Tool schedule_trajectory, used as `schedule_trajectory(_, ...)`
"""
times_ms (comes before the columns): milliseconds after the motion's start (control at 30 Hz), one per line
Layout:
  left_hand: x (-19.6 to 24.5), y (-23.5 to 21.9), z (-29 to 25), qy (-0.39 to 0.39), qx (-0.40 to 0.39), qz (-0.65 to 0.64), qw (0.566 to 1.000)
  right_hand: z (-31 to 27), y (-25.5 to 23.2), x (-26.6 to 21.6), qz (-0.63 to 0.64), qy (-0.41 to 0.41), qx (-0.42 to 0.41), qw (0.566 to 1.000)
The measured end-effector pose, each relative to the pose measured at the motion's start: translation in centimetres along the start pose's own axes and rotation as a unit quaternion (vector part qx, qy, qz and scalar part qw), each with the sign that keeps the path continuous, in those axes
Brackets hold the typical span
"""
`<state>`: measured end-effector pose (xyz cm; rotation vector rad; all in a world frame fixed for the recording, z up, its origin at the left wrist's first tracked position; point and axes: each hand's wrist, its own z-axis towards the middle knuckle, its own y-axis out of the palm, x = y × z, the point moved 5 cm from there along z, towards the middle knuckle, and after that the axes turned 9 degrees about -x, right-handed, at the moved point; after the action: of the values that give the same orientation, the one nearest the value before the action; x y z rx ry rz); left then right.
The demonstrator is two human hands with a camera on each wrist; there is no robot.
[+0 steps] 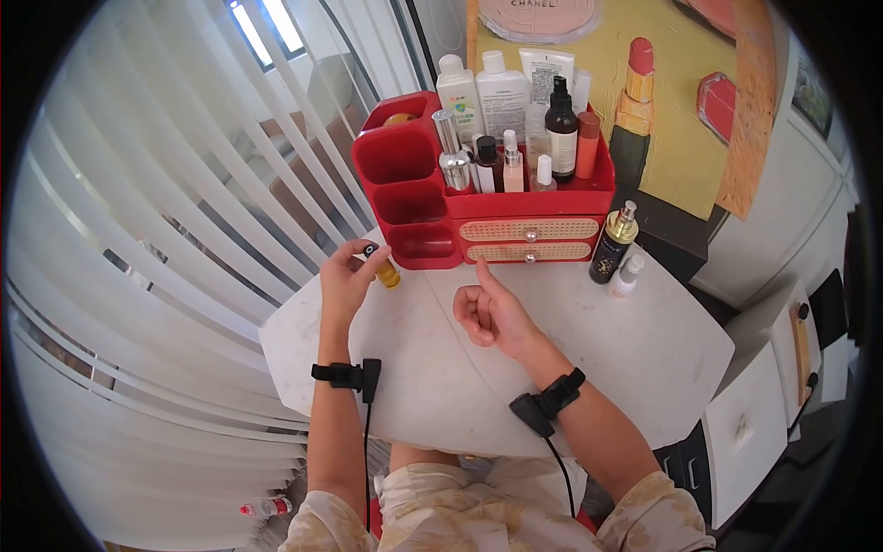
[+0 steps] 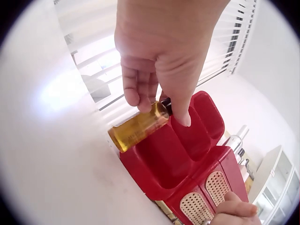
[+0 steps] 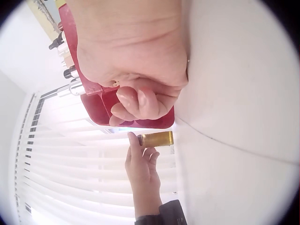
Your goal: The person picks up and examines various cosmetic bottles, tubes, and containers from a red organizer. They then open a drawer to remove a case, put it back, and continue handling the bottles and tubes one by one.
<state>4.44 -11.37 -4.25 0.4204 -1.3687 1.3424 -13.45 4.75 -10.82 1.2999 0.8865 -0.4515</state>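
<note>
My left hand [image 1: 344,278] pinches a small bottle of yellow liquid [image 2: 139,126] by its black cap, at the left front of the red organizer [image 1: 429,259]. In the left wrist view the bottle hangs tilted, overlapping the organizer's open compartments. My right hand [image 1: 497,317] is over the white table [image 1: 432,386], in front of the two woven-front drawers [image 1: 529,230]. Its fingers [image 3: 143,101] are loosely curled with nothing in them, and the thumb points toward the drawers.
Lotion bottles, a black spray bottle [image 1: 561,129] and other cosmetics crowd the organizer's upper tray. To its right stand a dark gold-topped bottle [image 1: 613,244] and a small white bottle [image 1: 626,276]. Blinds [image 1: 184,184] hang along the table's left side.
</note>
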Motion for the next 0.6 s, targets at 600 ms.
schedule_trajectory(600, 8.3, 0.3, 0.0, 0.159, 0.030, 0.091, 0.983, 0.1, -0.1, 0.1, -0.031, -0.004, -0.007, 0.999)
